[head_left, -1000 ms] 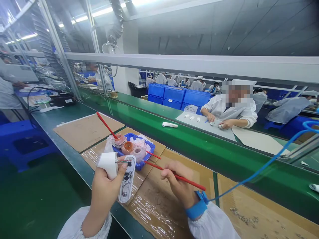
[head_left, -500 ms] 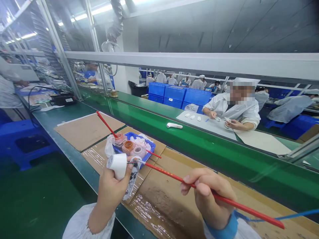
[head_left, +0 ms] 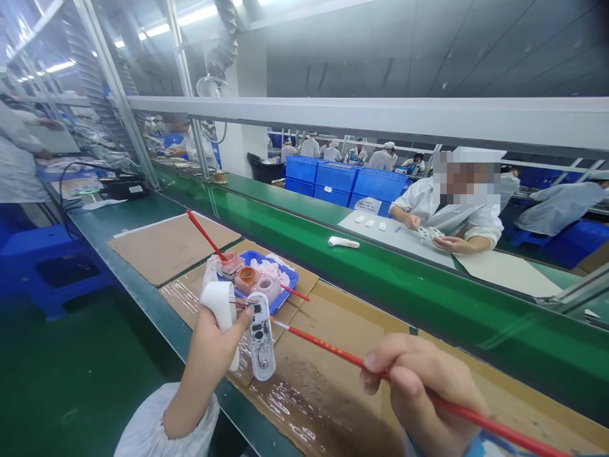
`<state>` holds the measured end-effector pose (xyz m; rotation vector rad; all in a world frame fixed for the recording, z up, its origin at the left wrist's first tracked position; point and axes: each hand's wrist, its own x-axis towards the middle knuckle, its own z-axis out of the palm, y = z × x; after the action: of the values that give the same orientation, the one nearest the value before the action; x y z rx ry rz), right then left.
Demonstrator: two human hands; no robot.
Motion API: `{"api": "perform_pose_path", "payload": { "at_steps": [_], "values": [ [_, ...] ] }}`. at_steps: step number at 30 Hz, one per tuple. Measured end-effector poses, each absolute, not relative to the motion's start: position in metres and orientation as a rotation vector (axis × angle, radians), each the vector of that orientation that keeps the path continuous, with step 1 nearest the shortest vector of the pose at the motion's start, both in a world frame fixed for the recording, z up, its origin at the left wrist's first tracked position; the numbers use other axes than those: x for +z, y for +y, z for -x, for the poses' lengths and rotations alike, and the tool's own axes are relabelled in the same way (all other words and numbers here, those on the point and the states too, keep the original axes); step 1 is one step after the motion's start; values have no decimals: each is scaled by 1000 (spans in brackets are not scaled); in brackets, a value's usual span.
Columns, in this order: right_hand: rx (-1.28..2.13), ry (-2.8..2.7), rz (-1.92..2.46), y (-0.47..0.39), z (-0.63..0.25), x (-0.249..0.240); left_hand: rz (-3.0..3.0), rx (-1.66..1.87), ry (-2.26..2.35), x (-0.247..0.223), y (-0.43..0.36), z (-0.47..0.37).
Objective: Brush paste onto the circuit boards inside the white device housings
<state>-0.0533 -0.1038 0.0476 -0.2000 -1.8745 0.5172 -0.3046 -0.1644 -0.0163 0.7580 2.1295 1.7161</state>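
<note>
My left hand is closed around a white plastic housing, opened into two parts joined by thin wires. The part with the circuit board faces me, dark components showing on it. Pinched in my right hand is a red-handled paintbrush, its tip close to the right edge of the board; I cannot tell whether they touch. Just beyond my left hand, a blue tray holds small glass jars, among them an orange-brown one, and crumpled white tissue. Another red brush leans from one jar.
Cardboard sheets cover the bench under my hands. A green conveyor belt carries a white device. Across it, a co-worker handles white parts. Blue bins stand behind, and a metal rail crosses overhead.
The board part has swung round to face me more fully. My right hand and the brush have moved right, drawing the tip back toward the board's edge. The white device has shifted right on the belt.
</note>
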Motion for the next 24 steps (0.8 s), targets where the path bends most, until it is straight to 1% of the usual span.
{"api": "perform_pose_path", "payload": {
  "at_steps": [5,11,15,20,22,24],
  "values": [
    [496,-2014,36,-113,62,62,-688,1732,2094,-19,-163,308],
    [432,-2095,-44,-113,72,55,-709,1795,2069,-25,-161,309],
    [392,-2102,-40,-114,76,51,-725,1809,2061,-17,-160,301],
    [430,-2138,-25,-114,64,60,-768,1739,2105,-3,-151,289],
    [473,-2077,10,-112,48,62,-852,1790,2049,0,-143,288],
    [447,-1965,121,-110,26,63,-936,1873,1984,4,-135,286]
  ]
}}
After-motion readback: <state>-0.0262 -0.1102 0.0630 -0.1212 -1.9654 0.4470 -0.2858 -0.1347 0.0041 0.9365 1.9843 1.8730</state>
